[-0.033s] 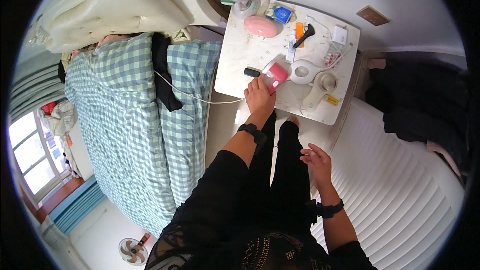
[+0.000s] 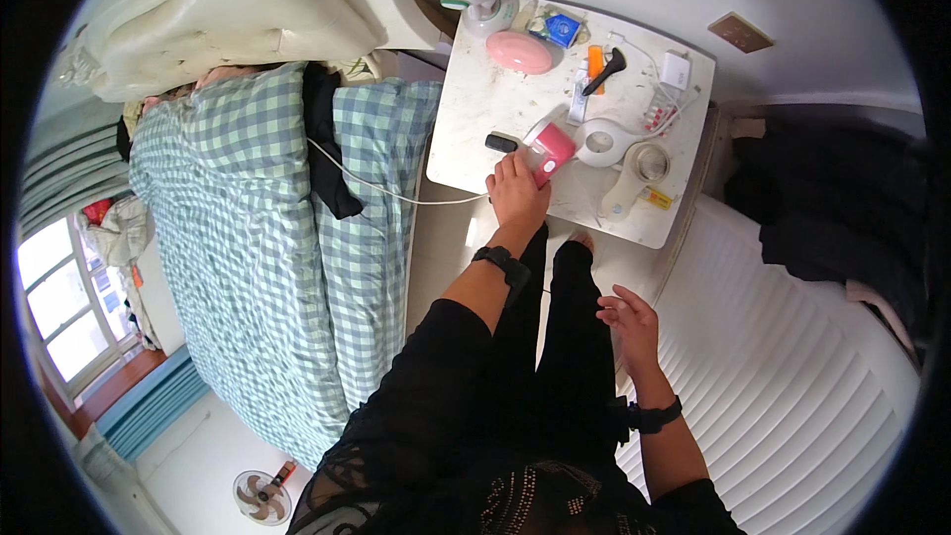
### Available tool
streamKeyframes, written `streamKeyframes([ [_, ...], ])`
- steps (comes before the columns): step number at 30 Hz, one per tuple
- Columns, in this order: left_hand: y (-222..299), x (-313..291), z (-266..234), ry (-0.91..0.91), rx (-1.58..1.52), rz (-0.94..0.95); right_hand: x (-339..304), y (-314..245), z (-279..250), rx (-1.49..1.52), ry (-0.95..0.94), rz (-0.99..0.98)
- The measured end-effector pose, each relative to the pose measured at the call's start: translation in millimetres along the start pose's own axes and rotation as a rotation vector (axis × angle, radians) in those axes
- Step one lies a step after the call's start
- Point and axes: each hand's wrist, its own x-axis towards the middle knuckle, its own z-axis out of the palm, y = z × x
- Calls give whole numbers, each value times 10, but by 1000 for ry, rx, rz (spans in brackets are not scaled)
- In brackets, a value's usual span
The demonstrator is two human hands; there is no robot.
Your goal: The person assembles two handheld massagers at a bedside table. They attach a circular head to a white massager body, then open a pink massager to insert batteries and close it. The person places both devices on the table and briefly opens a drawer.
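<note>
Left hand (image 2: 517,190) grasping small pink-and-white plastic device (image 2: 548,153) near front edge of white bedside table (image 2: 475,109), just beside short black cylinder (image 2: 500,143). Right hand (image 2: 630,320) released, fingers loosely spread, well apart from table.

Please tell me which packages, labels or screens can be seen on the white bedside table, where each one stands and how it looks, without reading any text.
Blue packet: far edge of the table, small, square, blue with a pale mark.
Yellow packet: near right corner, small, flat, yellow.
Pink box: near edge, at the left hand's fingertips, pink with a pale end.
No screens can be seen.
</note>
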Motion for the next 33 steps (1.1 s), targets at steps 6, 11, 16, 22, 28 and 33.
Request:
streamKeyframes([
  [6,203,-499,-375,-39,-312,94,-28,-150,90,-33,-89,-79],
  [11,387,-1140,-780,-229,-517,77,35,-165,524,151,-91,-243],
  [16,418,-1313,-970,-479,-469,223,12,-119,635,265,49,-124],
  [22,-384,-452,-605,-390,-422,42,8,-68,419,495,5,-136],
  [28,-791,280,-164,-326,-102,19,-188,79,838,518,-86,-96],
  [33,-1041,237,-262,-262,-333,175,-372,100,1227,592,-13,-161],
])
